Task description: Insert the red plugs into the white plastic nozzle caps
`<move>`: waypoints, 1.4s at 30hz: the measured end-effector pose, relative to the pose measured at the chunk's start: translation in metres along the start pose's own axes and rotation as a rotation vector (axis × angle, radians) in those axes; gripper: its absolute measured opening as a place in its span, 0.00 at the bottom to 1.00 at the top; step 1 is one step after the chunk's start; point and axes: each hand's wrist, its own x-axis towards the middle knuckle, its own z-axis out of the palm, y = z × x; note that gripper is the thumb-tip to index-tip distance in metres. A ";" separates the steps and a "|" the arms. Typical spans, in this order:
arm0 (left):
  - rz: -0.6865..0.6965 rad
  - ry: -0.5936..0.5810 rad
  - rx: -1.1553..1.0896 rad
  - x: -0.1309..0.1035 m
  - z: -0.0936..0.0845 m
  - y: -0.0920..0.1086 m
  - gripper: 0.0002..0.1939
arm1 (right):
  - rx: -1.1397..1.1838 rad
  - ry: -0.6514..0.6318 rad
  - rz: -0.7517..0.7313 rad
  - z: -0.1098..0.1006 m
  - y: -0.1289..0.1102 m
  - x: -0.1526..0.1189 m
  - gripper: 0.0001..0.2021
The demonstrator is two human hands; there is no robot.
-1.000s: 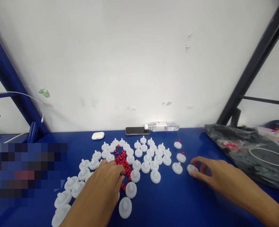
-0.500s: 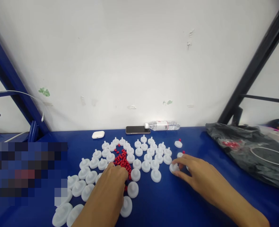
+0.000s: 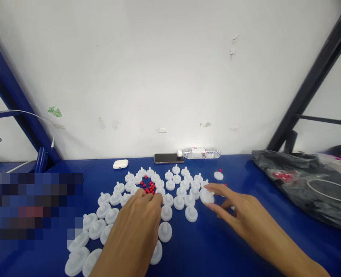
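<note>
- Head view: my right fingers pinch one white disc by its rim, thumb nearer me and forefinger beyond
- I can't tell whether it is touching the worktop or clear of it
- A light pinch, on the rim alone, should leave the stem free and stop the disc flipping
- My left fingers curl down over the near part of the red caps; their tips are hidden, so I can't tell whether they hold one
- One cap at a time, taken by its sides, seems the tidy way
- Bare-stemmed discs stand just left of my right fingers; low knuckles could knock them
- One capped disc sits beyond my right fingers, best left untouched
</note>
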 end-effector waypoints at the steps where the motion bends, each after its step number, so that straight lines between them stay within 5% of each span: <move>1: 0.010 0.002 -0.053 0.001 -0.002 0.002 0.17 | 0.022 0.021 -0.027 0.001 -0.004 0.000 0.21; 6: 0.118 0.085 -0.459 0.002 -0.009 0.017 0.14 | 0.108 0.004 -0.152 0.012 -0.025 -0.001 0.17; 11: 0.156 0.081 -0.610 0.001 -0.006 0.027 0.08 | 0.197 -0.006 -0.197 0.019 -0.036 -0.003 0.17; 19: 0.256 0.219 -0.593 0.003 0.003 0.033 0.08 | 0.200 0.012 -0.194 0.020 -0.038 -0.003 0.16; 28: 0.274 0.187 -0.505 0.006 0.007 0.037 0.09 | 0.188 0.040 -0.215 0.022 -0.035 -0.003 0.15; 42: 0.254 0.322 -0.541 0.004 0.008 0.037 0.12 | 0.175 0.187 -0.230 0.031 -0.023 -0.004 0.16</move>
